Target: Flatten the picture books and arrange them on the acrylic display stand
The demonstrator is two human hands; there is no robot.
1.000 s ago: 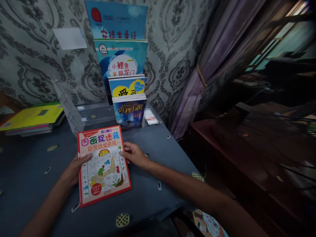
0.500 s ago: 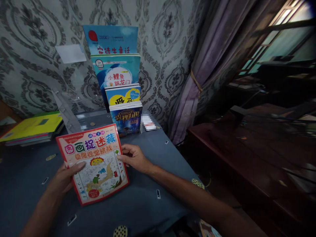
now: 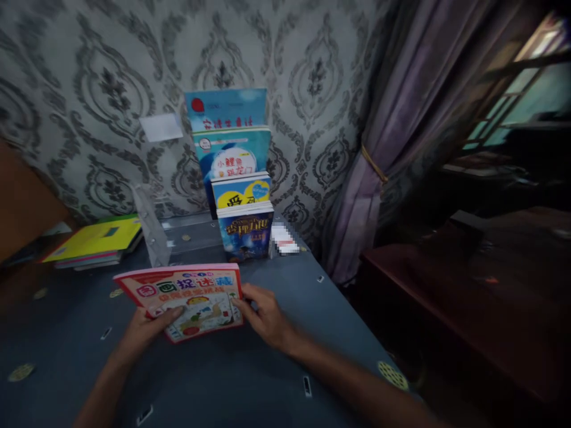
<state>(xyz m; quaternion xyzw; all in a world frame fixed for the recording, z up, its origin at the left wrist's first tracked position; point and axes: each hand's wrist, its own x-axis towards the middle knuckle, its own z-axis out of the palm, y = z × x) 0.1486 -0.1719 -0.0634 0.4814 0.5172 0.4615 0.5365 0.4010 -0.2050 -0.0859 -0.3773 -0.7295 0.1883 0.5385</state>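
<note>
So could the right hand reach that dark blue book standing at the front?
Likely yes, once freed: the right hand holds the red-bordered picture book, but nothing visible blocks its way to the dark blue book.

Held book (image 3: 209, 309): red border, multicoloured title characters, whitish picture panel. Counter (image 3: 232, 386): blue-grey, scattered dotted yellowish ovals. Far wall (image 3: 312, 77): pale grey, dark damask medallions. Right: purple curtain (image 3: 397, 113), tan tie (image 3: 373, 164). Nearest standing book (image 3: 245, 238): deep blue, gold lettering. Left stack (image 3: 98, 241): yellow on top.
</note>
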